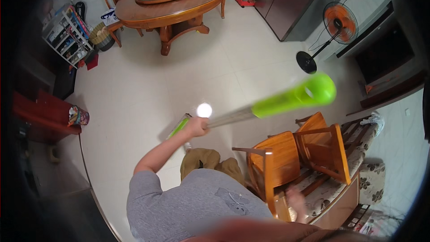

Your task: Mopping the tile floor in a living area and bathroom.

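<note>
My left hand point(197, 127) is closed around the metal pole of a floor mop point(233, 115), which slants across in front of me. The thick bright green grip point(293, 97) of the pole points up to the right, slightly blurred. Down on the pale floor, beyond my left hand, is a flat head with a green strip point(179, 127), partly hidden by that hand and forearm. My right hand point(296, 202) is low on the right, beside a wooden chair point(278, 161). Motion smears its fingers, and whether it touches the chair is unclear.
A second wooden chair point(320, 145) and a cushioned bench point(358, 163) stand close on my right. Farther right is a standing fan point(340, 23) with its cord. A round wooden table point(174, 12) is ahead, a grey fridge point(293, 6) beside it. A shelf rack point(67, 36) stands left.
</note>
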The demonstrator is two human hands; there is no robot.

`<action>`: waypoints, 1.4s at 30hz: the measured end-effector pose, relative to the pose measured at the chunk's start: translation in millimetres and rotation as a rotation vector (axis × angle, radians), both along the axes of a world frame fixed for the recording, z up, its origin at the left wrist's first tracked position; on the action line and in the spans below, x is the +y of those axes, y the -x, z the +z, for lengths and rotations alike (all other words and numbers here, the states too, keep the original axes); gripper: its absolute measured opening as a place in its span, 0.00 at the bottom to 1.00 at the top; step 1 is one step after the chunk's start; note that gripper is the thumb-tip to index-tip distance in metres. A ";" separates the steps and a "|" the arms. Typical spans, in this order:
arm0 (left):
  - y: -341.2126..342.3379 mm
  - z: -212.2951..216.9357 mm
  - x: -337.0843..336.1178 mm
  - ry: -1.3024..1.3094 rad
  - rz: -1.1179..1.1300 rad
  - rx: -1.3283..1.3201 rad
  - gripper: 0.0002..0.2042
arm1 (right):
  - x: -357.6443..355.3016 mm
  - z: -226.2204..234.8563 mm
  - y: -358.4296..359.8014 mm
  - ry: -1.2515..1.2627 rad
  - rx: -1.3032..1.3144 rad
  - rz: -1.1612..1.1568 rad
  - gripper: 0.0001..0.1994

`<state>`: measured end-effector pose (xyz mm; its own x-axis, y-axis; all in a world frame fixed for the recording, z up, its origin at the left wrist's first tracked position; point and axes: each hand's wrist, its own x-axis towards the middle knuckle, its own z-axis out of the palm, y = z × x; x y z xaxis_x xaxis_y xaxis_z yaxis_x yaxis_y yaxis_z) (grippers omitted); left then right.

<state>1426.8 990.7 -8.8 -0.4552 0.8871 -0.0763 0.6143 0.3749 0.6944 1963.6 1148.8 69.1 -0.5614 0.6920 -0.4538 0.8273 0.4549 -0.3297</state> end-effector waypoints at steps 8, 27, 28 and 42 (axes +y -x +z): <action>6.5 -1.9 6.0 -0.080 -0.342 0.000 0.04 | -8.0 263.6 353.4 0.576 1.811 0.384 0.37; 349.0 -73.1 335.4 -0.489 -0.003 0.285 0.05 | 263.0 153.2 543.6 0.495 1.200 0.799 0.08; 374.2 -85.0 361.1 -0.480 0.040 0.295 0.06 | 284.1 138.7 560.7 0.515 1.214 0.754 0.08; 673.0 -295.6 556.0 -0.335 0.059 0.644 0.10 | 481.9 -108.4 820.5 0.619 1.149 0.080 0.11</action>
<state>753.8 1546.7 -304.4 -0.3657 0.7887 0.4942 0.9253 0.2507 0.2847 1143.1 1630.7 -39.2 -0.8682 0.4897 0.0805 -0.0872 0.0090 -0.9961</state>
